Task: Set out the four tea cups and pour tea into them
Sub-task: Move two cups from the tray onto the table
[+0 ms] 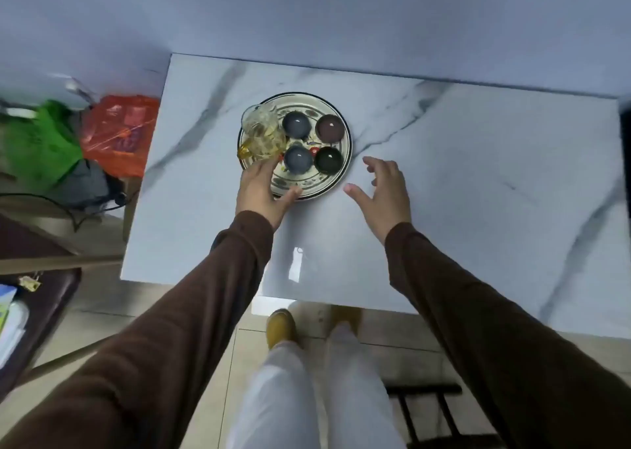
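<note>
A round patterned plate [327,184] lies on the white marble table [444,182]. On it stand several small cups: two grey-blue ones [296,124] [298,158], a brown one [329,127] and a dark green one [328,159]. A glass pitcher [262,136] with yellowish tea and an amber handle stands at the plate's left side. My left hand [261,191] grips the plate's near-left rim, thumb on top of the rim. My right hand [384,194] hovers just right of the plate, fingers spread, holding nothing.
Orange [121,134] and green [37,145] plastic bags lie on the floor left of the table. A dark stool or bench [30,315] with papers is at lower left. A dark rack [440,411] stands under the table's near edge by my legs.
</note>
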`<state>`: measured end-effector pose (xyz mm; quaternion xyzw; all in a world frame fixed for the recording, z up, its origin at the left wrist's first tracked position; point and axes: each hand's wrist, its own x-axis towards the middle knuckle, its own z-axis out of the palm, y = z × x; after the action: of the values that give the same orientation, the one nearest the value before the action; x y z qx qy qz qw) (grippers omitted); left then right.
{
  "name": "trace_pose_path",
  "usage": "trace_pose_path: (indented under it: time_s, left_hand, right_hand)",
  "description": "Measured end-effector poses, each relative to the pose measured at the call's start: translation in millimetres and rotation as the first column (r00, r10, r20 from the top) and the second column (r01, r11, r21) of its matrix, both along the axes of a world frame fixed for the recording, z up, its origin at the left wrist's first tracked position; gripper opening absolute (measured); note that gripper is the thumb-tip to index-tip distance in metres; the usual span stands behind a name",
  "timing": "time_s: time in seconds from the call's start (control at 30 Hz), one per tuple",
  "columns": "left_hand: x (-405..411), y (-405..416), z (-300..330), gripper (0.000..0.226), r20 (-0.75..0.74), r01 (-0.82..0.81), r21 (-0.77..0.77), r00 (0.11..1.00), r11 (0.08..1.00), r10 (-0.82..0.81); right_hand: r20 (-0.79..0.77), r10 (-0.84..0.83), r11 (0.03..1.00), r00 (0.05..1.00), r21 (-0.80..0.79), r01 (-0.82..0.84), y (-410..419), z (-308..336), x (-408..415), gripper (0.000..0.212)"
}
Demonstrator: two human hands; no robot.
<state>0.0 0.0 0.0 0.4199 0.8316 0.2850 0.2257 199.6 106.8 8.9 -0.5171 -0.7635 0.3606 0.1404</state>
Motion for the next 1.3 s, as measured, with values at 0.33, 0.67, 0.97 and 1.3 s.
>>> trace_pose_path:
  time_s: [0.33, 0.67, 0.97, 1.3]
  left_hand:
    - [-20, 48, -94, 0.076, -0.071, -0.094, -0.085, 0.994, 0.992, 0.088]
    - [-15, 59, -126, 0.084, -0.291, -0.17, -0.081, 0.947, 0.982, 0.14]
    - [-11, 58, -118, 0.08, -0.273, -0.165, -0.061, 0.951, 0.984, 0.143]
    - [68, 72, -56, 0.076, -0.271, 0.067, -0.019, 0.96, 0.998, -0.07]
  right_hand:
    - [0.032, 0.052, 0.997, 0.998, 0.048, -0.054, 48, -94, -49, 0.075]
    - [0.052, 0.073, 0.984, 0.996, 0.159, -0.081, 53, -125, -61, 0.079]
    - [-0.009, 0.056, 0.987, 0.998, 0.153, -0.054, 53, -121, -56, 0.073]
    - [-0.067, -0.157, 0.982, 0.985, 0.099, 0.163, 63, -61, 45, 0.072]
